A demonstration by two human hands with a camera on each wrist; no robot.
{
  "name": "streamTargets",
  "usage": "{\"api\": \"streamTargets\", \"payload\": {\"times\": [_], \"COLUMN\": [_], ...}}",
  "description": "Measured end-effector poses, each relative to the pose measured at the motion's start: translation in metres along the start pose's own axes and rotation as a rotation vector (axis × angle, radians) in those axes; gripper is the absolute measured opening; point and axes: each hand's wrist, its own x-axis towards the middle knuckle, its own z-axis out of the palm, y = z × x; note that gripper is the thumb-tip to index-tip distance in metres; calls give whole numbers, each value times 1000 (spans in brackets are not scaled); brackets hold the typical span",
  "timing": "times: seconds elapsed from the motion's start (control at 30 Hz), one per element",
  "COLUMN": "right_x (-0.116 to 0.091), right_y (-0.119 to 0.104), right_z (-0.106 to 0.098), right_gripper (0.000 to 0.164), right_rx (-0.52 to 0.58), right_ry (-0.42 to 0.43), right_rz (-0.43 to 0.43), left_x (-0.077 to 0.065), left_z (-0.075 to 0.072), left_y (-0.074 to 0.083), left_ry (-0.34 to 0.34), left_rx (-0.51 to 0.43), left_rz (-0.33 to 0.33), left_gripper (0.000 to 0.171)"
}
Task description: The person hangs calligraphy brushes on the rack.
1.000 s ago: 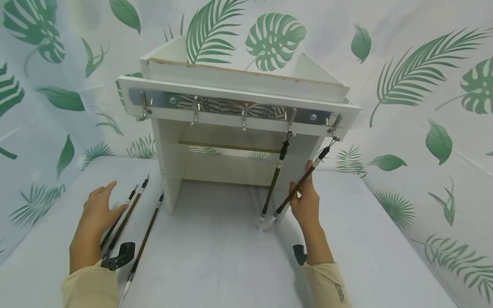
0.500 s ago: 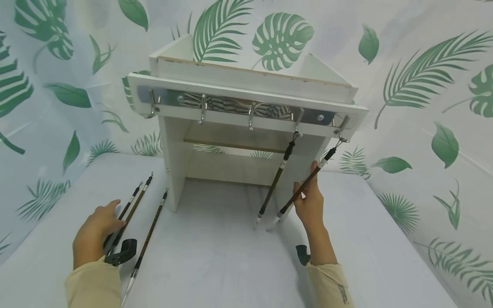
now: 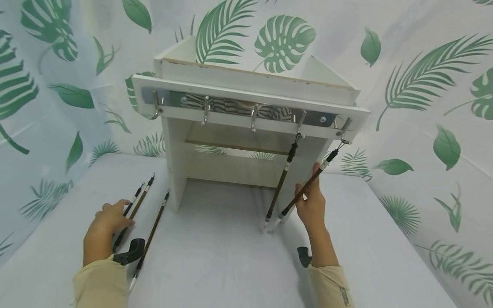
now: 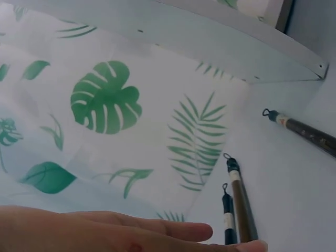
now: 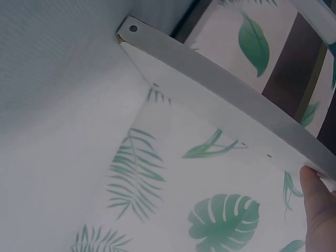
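Observation:
Several brown-handled calligraphy brushes with black ends and hanging loops are in the head view. My left hand (image 3: 109, 220) is low over two of them lying on the left, a brush (image 3: 141, 199) and a darker brush (image 3: 132, 199); thumb and fingers spread across them. In the left wrist view the fingers (image 4: 184, 231) look nearly straight beside the brushes. A third brush (image 3: 155, 226) lies apart. My right hand (image 3: 311, 203) grips the front edge of the white rack's right side panel (image 5: 226, 89), behind a hanging brush (image 3: 308, 184). Another brush (image 3: 283, 179) hangs beside it.
The white rack (image 3: 254, 77) stands on the pale table (image 3: 215, 265). Its front rail (image 3: 239, 98) carries several metal hooks, with brushes on the two rightmost. A leaf-patterned sheet (image 3: 416, 85) covers the back.
My left hand has lowered and come right, onto the two brushes lying together. The right hand stays at the side panel. The head view has shifted slightly.

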Motion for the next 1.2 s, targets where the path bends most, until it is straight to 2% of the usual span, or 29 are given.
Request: {"api": "streamTargets", "payload": {"times": [0.3, 0.57, 0.73, 0.93, 1.07, 1.2], "right_x": [-1, 0, 0, -1, -1, -1], "right_y": [-1, -2, -2, -1, -1, -2], "right_z": [-1, 0, 1, 2, 2, 2], "right_gripper": [86, 86, 87, 88, 88, 88], "right_rx": [6, -16, -20, -23, -16, -13], "right_ry": [-4, 4, 7, 10, 13, 16], "right_rz": [37, 28, 31, 25, 19, 11], "left_x": [5, 4, 6, 8, 8, 9], "left_z": [6, 10, 12, 15, 14, 15], "left_y": [0, 5, 8, 9, 10, 12], "left_ry": [-17, 11, 24, 22, 4, 20], "left_rx": [13, 30, 40, 46, 45, 45], "left_rz": [-5, -64, -92, -86, -84, -103], "left_gripper": [65, 45, 46, 44, 36, 25]}}
